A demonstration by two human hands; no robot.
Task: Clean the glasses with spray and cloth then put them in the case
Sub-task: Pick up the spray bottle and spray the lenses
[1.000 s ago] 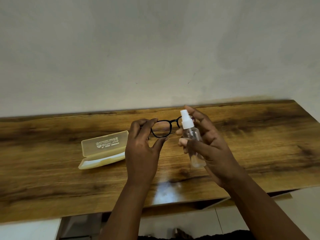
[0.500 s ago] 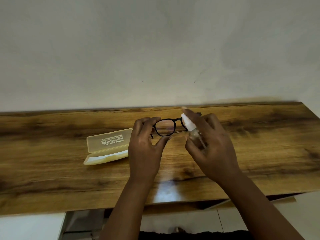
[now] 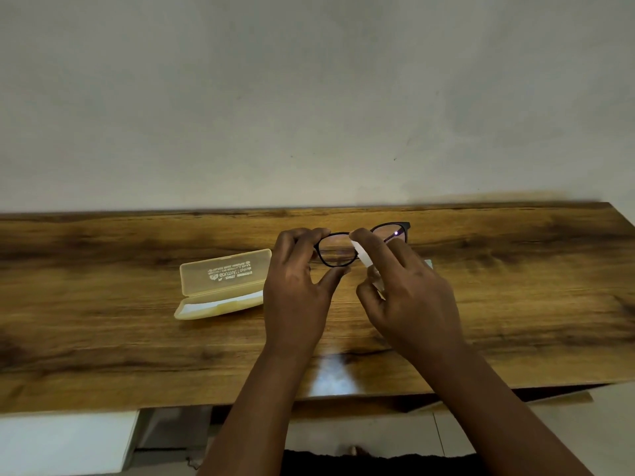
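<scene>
The spraying step is judged under way: glasses (image 3: 347, 247) pinched by the left hand (image 3: 297, 286), spray bottle (image 3: 366, 259) gripped in the right hand (image 3: 409, 293), wiping needed next.

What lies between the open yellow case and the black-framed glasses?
In the head view, the left hand, pinching the black-framed glasses, sits between them and the open yellow plastic case.

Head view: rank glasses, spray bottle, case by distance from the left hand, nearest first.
1. glasses: gripped by the left hand at their left rim.
2. spray bottle: just right of it, held in the right hand.
3. case: open on the table, to its left; partly hidden behind the hand, gap unclear.
</scene>
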